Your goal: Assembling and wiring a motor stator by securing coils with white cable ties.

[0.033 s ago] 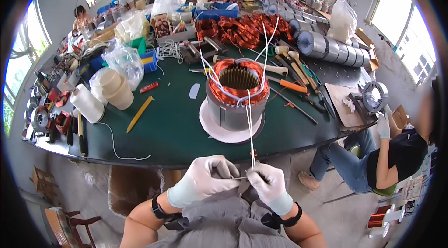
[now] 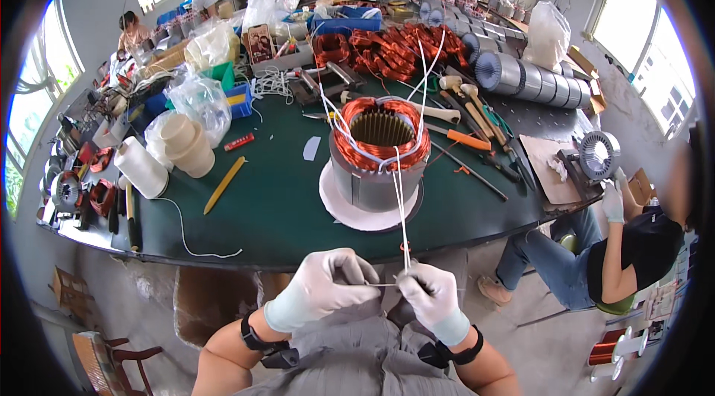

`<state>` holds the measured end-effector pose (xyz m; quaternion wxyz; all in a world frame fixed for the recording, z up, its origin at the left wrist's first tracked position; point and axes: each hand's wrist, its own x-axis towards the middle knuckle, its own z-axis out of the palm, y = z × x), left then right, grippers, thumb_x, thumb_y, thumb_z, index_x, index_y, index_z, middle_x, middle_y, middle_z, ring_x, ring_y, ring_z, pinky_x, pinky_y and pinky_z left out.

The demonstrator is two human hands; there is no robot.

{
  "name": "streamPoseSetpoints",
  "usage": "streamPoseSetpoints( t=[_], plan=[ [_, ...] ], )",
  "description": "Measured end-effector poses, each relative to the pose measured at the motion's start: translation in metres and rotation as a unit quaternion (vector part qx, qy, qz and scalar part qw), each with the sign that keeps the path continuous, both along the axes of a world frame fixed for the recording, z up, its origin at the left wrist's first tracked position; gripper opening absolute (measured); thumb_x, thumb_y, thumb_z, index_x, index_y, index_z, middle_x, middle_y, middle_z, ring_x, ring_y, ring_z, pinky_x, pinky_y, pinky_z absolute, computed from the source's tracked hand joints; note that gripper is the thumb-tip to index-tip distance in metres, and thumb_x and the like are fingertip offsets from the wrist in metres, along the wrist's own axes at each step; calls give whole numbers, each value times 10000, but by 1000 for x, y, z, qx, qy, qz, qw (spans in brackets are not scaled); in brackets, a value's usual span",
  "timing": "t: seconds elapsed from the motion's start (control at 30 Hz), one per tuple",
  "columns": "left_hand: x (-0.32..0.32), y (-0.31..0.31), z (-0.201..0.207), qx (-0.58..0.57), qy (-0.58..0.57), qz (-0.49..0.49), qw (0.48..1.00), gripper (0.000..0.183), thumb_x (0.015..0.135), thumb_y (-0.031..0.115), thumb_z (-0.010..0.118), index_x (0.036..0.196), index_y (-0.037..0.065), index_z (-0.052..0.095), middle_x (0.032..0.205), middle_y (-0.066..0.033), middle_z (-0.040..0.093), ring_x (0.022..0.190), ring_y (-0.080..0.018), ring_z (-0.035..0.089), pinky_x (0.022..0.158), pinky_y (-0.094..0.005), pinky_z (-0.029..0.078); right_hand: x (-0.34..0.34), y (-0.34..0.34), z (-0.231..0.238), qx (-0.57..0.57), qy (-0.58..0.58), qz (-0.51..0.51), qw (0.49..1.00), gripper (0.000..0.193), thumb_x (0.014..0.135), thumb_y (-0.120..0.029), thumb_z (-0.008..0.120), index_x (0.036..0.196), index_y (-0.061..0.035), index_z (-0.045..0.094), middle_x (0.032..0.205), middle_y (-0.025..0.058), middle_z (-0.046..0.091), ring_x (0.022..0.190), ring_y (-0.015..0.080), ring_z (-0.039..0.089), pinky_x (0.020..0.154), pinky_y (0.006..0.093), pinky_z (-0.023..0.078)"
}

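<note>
Head view: left hand [image 2: 324,286] and right hand [image 2: 432,296], close together, pinch 1 thin rod [image 2: 384,285]; the right also grips white cord [image 2: 404,236], apparently for tension, from the stator [image 2: 365,187] upright on a white disc [image 2: 344,214].

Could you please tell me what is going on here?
A person in white gloves works at a green table. The left hand pinches a thin rod that reaches across to the right hand, which holds white cord running straight up to the copper windings on a metal cylinder. The cylinder stands upright on a white round pad. Another person sits at the right.
</note>
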<state>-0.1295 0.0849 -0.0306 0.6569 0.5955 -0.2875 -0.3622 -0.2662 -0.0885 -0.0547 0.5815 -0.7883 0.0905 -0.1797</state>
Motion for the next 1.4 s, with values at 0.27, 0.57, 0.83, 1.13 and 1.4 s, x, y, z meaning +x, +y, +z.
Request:
streamPoseSetpoints(
  t=[0.27, 0.57, 0.83, 1.13, 1.4],
  plan=[
    [5, 5, 12, -36, 2, 123, 992, 203, 770, -11, 779, 727, 31, 585, 925, -125, 713, 792, -122, 635, 711, -259, 512, 1, -18, -13, -191, -34, -9, 981, 176, 824, -139, 796, 831, -24, 663, 723, 114, 648, 600, 251, 615, 553, 323, 487],
    [-10, -15, 76, -286, -485, -29, 826, 120, 642, -57, 654, 714, 2, 578, 838, -165, 662, 468, -260, 525, 452, -336, 424, -9, -26, -43, 82, -36, -65, 994, 123, 942, -64, 633, 859, 20, 667, 696, -10, 582, 633, 42, 494, 563, 221, 413],
    [-16, -4, 135, -290, -223, -196, 910, 612, 901, 323, 738, 1325, -79, 556, 1126, -163, 661, 934, -242, 634, 712, -294, 529, 2, -11, -34, 125, 9, -32, 992, 148, 957, -26, 555, 846, 34, 634, 749, 7, 595, 632, 33, 486, 565, 215, 400],
    [-48, 25, 161, -302, -204, 10, 931, 147, 985, 163, 613, 1124, 128, 647, 1016, -62, 577, 761, -138, 515, 634, -220, 445, 2, -9, -49, 142, 0, -53, 988, 111, 960, -54, 597, 922, 8, 680, 732, -8, 578, 665, 41, 489, 596, 221, 425],
    [-37, -10, 101, -462, -331, 164, 807, 160, 968, 130, 619, 1111, 194, 649, 1015, -12, 628, 782, -195, 587, 670, -305, 472, -8, -15, -55, 161, 40, -51, 985, 148, 992, -70, 561, 956, 15, 676, 713, -42, 542, 648, 24, 460, 576, 206, 395]
  ],
)
